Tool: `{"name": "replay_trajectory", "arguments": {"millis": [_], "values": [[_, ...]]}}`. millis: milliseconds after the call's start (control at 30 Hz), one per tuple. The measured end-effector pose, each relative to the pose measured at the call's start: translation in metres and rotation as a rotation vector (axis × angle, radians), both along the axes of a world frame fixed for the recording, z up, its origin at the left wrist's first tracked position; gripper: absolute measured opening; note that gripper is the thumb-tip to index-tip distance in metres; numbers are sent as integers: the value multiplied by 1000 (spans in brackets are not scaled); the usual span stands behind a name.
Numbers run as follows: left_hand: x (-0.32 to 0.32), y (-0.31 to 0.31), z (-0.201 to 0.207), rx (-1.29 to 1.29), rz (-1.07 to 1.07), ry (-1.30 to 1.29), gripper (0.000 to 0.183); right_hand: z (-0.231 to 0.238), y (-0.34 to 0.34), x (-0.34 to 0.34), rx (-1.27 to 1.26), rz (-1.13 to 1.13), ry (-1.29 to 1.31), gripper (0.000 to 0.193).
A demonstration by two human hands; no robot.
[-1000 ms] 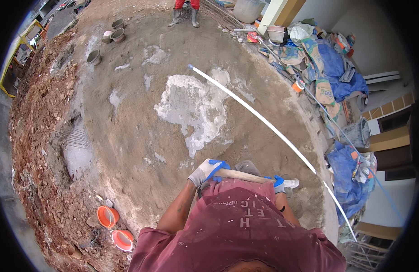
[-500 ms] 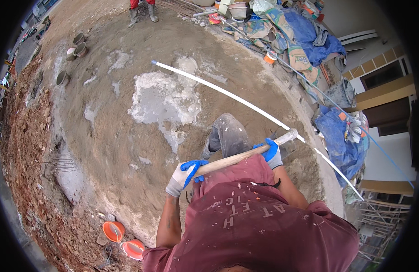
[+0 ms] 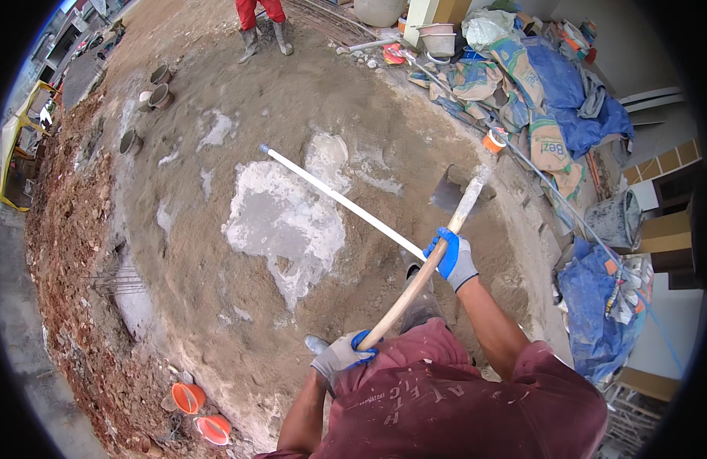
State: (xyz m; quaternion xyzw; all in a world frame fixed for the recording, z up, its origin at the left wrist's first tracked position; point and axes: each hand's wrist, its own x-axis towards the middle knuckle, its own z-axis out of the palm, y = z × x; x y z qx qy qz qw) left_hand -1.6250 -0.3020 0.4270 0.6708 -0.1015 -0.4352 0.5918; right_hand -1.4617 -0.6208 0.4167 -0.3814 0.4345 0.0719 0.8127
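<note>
A hoe with a pale wooden handle [image 3: 405,297] slants across in front of me, its far end up and to the right. Its flat grey blade [image 3: 447,191] is at the far end, over or on the sandy ground; contact is hard to tell. My left hand [image 3: 344,353], in a grey and blue glove, is closed around the near end by my thigh. Farther up the handle my right hand [image 3: 454,258], gloved the same way, grips it. Beyond the handle a white pipe [image 3: 340,200] lies across the sand, its near end hidden behind the hoe and my hand.
A wet grey-white patch [image 3: 273,218] lies left of the pipe. Orange buckets [image 3: 189,398] stand at lower left, dark buckets [image 3: 161,96] at far left. Another person's boots [image 3: 283,38] show at the top. Sacks [image 3: 548,141] and blue tarps [image 3: 594,287] line the right side.
The hoe's far end has swung forward, bringing the blade into clear view. My right hand has moved forward with the handle; my left hand has shifted nearer my body. The view has shifted too.
</note>
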Motion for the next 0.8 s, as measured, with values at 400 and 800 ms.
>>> {"name": "replay_trajectory", "arguments": {"millis": [400, 800], "values": [[263, -355, -150, -105, 385, 179, 28, -124, -218, 336, -453, 255, -61, 15], [369, -384, -371, -10, 615, 732, 19, -480, -189, 391, -609, 837, 180, 24]]}}
